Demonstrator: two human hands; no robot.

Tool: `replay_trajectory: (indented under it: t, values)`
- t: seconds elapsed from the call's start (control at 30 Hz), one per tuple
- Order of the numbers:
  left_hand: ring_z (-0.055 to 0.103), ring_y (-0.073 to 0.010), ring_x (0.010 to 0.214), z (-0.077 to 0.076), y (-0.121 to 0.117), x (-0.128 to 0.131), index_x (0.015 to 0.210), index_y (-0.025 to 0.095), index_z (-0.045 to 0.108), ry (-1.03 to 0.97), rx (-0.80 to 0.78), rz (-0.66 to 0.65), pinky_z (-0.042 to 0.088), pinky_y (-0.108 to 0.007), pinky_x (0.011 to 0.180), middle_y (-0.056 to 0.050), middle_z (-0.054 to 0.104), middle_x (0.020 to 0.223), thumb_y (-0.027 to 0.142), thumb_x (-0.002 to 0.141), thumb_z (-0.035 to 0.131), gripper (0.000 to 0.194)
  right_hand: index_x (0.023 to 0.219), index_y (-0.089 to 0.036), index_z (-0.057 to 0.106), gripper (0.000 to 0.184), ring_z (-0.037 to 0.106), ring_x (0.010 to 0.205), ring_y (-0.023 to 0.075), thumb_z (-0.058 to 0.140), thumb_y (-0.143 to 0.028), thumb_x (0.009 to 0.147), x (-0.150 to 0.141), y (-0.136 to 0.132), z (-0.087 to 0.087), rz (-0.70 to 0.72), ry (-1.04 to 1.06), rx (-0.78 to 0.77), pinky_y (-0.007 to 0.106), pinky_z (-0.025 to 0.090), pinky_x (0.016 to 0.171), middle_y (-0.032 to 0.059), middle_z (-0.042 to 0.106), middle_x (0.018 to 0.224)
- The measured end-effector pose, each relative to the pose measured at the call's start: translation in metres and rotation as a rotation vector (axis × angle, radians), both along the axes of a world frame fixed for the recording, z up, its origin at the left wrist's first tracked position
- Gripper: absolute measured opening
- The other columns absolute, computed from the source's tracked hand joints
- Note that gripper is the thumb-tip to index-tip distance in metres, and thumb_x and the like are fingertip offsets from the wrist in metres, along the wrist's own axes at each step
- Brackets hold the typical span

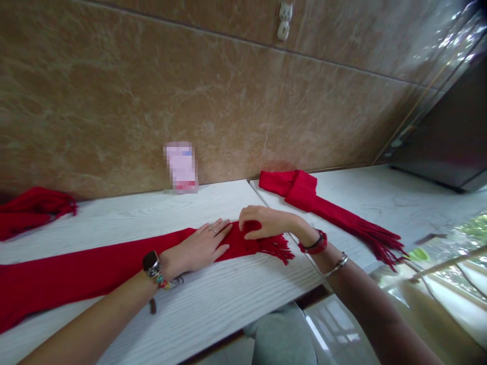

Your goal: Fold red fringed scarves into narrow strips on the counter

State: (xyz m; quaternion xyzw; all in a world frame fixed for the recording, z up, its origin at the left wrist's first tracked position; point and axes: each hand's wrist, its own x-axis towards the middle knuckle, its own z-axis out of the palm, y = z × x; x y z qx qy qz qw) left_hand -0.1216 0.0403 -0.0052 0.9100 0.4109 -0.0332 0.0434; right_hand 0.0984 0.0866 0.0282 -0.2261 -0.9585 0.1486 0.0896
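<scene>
- Red scarf (95, 268): laid lengthwise on white tabletop (182, 309), under L hand & running out past L wrist; fringe (279, 248) end by R hand.
- L hand (203, 246): palm down flat on scarf, fingers a bit spread, thumb out; ring (213, 231) on a finger. Watch (151, 261) + beaded bracelet (163, 282) at wrist.
- R hand (268, 221): over scarf nr fringe, fingers & thumb curled round toward each other; can't tell if tips pinch cloth. Red wristband (318, 243), silver bangle (340, 262) further up arm.
- 2nd scarf (323, 205): red, part folded, beyond R hand & to its right, own fringe pointing right.
- Red cloth (34, 210): bunched, far L of L hand, nr wall (114, 101).
- Pink pkt (181, 167): blurred, upright-ish beyond L hand, by wall.
- White fitting (284, 20): on wall, well beyond R hand.
- Dark boxy unit (449, 121): far R of R hand.
</scene>
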Motion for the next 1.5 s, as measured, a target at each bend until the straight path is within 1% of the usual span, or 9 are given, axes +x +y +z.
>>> replay_trajectory:
  t: [0.2,0.37,0.5,0.67,0.9,1.03,1.2,1.33,1.5]
  values:
    - [0.011,-0.0174,0.137,0.001,0.005,-0.008,0.143,0.015,0.016,0.043,-0.076,0.013,0.013,-0.036,0.11,-0.008,0.012,0.15,0.043,0.095,0.024,0.056,0.09,-0.017,0.065,0.02,0.056,0.076,0.0149,0.063,-0.023,0.071,0.009,0.001,0.001,-0.082,-0.284,-0.131,0.027,0.044,0.071,0.0025,0.065,0.085]
    - [0.011,-0.0162,0.137,0.0,0.006,-0.006,0.143,0.017,0.017,0.046,-0.067,0.011,0.012,-0.034,0.11,-0.007,0.012,0.15,0.043,0.095,0.023,0.055,0.103,-0.019,0.062,0.038,0.059,0.089,0.0162,0.068,-0.023,0.066,0.03,-0.001,0.018,-0.132,-0.29,-0.332,0.025,0.044,0.077,0.0037,0.065,0.102]
    - [0.011,-0.0163,0.137,0.001,0.006,-0.006,0.143,0.016,0.015,0.047,-0.083,0.012,0.013,-0.035,0.11,-0.007,0.011,0.15,0.042,0.095,0.022,0.055,0.099,-0.019,0.065,0.031,0.058,0.094,0.0163,0.065,-0.02,0.068,0.032,0.0,0.019,-0.104,-0.276,-0.377,0.025,0.042,0.082,0.0031,0.065,0.103]
    - [0.013,-0.0174,0.137,-0.004,0.008,-0.008,0.143,0.017,0.018,0.022,-0.072,0.01,0.013,-0.036,0.11,-0.007,0.013,0.149,0.043,0.094,0.023,0.055,0.083,-0.016,0.068,0.02,0.058,0.075,0.0142,0.063,-0.012,0.065,0.028,0.001,0.008,-0.138,-0.387,-0.242,0.024,0.043,0.068,0.0016,0.066,0.083]
    - [0.014,-0.0176,0.137,-0.012,0.012,-0.009,0.142,0.017,0.021,0.006,-0.034,-0.013,0.014,-0.034,0.109,-0.007,0.016,0.149,0.043,0.094,0.024,0.055,0.078,-0.017,0.066,0.013,0.058,0.069,0.013,0.057,-0.011,0.069,0.075,-0.01,0.018,-0.227,-0.457,-0.166,0.023,0.044,0.063,0.0016,0.066,0.076]
    - [0.016,-0.0184,0.136,-0.012,0.012,-0.008,0.142,0.017,0.022,-0.007,-0.028,-0.006,0.015,-0.034,0.108,-0.007,0.018,0.149,0.042,0.093,0.025,0.055,0.087,-0.016,0.062,0.015,0.056,0.083,0.0149,0.05,-0.016,0.079,0.047,-0.01,0.015,-0.173,-0.039,0.061,0.028,0.044,0.078,0.006,0.063,0.088]
    - [0.017,-0.0189,0.136,-0.012,0.011,-0.009,0.142,0.018,0.022,-0.04,-0.016,-0.015,0.015,-0.035,0.108,-0.009,0.019,0.148,0.044,0.093,0.025,0.055,0.076,-0.015,0.058,0.017,0.052,0.074,0.0138,0.048,-0.004,0.068,0.005,0.006,-0.015,-0.04,-0.094,0.139,0.025,0.043,0.072,0.0046,0.06,0.079]
    - [0.017,-0.0188,0.136,-0.01,0.01,-0.008,0.141,0.018,0.024,-0.055,-0.026,-0.026,0.016,-0.035,0.108,-0.008,0.019,0.148,0.043,0.094,0.025,0.054,0.08,-0.015,0.061,0.022,0.054,0.071,0.0147,0.048,-0.005,0.065,0.031,0.015,-0.02,-0.127,-0.231,0.182,0.025,0.041,0.067,0.0052,0.063,0.081]
    - [0.017,-0.0202,0.136,-0.011,0.011,-0.007,0.14,0.016,0.026,-0.065,-0.035,-0.016,0.016,-0.037,0.108,-0.009,0.02,0.148,0.041,0.093,0.027,0.053,0.072,-0.015,0.061,0.018,0.056,0.071,0.0153,0.048,-0.005,0.066,0.068,0.018,0.001,-0.244,-0.326,0.188,0.026,0.042,0.066,0.0064,0.063,0.077]
